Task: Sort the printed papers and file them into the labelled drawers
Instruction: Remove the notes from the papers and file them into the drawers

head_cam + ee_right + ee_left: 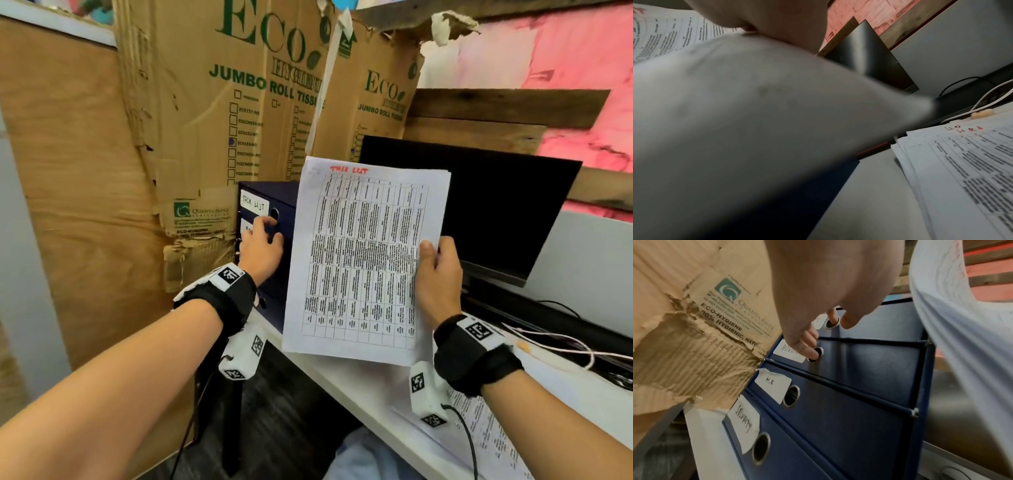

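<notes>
A dark blue drawer unit [265, 193] stands on the white desk [356, 387], its drawers labelled TASK LIST [253, 202], ADMIN [786, 350], H.R [770, 382] and a fourth hand-written label [743, 418]. My left hand [269, 231] is at its front. One fingertip [832, 317] is hooked into the top drawer's round hole and another [810, 352] sits in the ADMIN hole. All drawers look closed. My right hand [436, 270] pinches the right edge of a sheaf of printed tables [363, 260] headed TASK LIST in red, held upright beside the unit.
More printed sheets [962, 170] lie stacked on the desk at the right. A black monitor [479, 205] stands behind the held papers, with cables [565, 346] beside it. Torn cardboard boxes [222, 102] press against the unit's left side.
</notes>
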{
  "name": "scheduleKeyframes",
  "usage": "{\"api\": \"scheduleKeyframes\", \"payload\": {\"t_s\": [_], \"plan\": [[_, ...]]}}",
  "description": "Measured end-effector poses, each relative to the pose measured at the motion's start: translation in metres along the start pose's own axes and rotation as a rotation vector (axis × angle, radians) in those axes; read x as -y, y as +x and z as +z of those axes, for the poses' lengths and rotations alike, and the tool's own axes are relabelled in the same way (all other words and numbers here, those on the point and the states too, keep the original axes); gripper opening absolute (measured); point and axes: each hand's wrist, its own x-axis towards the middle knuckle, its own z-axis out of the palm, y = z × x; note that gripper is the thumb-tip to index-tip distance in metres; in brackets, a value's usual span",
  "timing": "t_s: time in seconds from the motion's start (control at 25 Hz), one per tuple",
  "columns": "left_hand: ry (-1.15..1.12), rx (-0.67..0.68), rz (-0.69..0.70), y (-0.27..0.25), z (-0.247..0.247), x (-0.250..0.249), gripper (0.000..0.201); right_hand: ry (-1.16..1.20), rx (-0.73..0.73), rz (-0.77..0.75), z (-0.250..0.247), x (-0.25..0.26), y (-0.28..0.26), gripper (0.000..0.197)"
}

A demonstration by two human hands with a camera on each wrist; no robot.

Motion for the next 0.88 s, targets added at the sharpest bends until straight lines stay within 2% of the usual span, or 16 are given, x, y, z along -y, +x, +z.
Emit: {"api": "scheduleKeyframes", "payload": {"t_s": [0.16, 0.32, 0.4, 0.52, 0.64, 0.72, 0.8, 0.84, 0.88], "plan": [[0.122, 0.095, -0.093, 0.012, -0.009, -0.007, 0.038, 0.003, -0.013, -0.015, 0.008, 0.01, 0.011, 0.016], [0.142, 0.278, -0.083, 0.038, -0.041, 0.009, 0.029, 0.047, -0.036, -0.01, 0.019, 0.025, 0.024, 0.013], [0.036, 0.304, -0.08, 0.028, -0.073, 0.006, 0.028, 0.073, -0.048, 0.019, 0.026, 0.037, 0.037, 0.013], [0.007, 0.377, -0.084, 0.0, -0.124, 0.009, 0.029, 0.147, -0.06, 0.041, 0.043, 0.066, 0.057, 0.015], [-0.042, 0.356, -0.13, -0.028, -0.172, 0.011, 0.027, 0.239, 0.028, 0.16, 0.074, 0.101, 0.074, 0.014], [-0.031, 0.311, -0.104, -0.047, -0.198, 0.006, 0.027, 0.275, 0.123, 0.238, 0.1, 0.122, 0.074, 0.008], [-0.016, 0.278, -0.08, -0.066, -0.218, 0.001, 0.013, 0.337, 0.168, 0.258, 0.128, 0.138, 0.064, 0.024], [-0.026, 0.285, -0.061, -0.074, -0.227, 0.0, 0.016, 0.431, 0.19, 0.29, 0.14, 0.152, 0.054, 0.021], [-0.028, 0.298, -0.035, -0.081, -0.236, -0.003, 0.037, 0.498, 0.243, 0.331, 0.149, 0.161, 0.045, 0.016]]}}
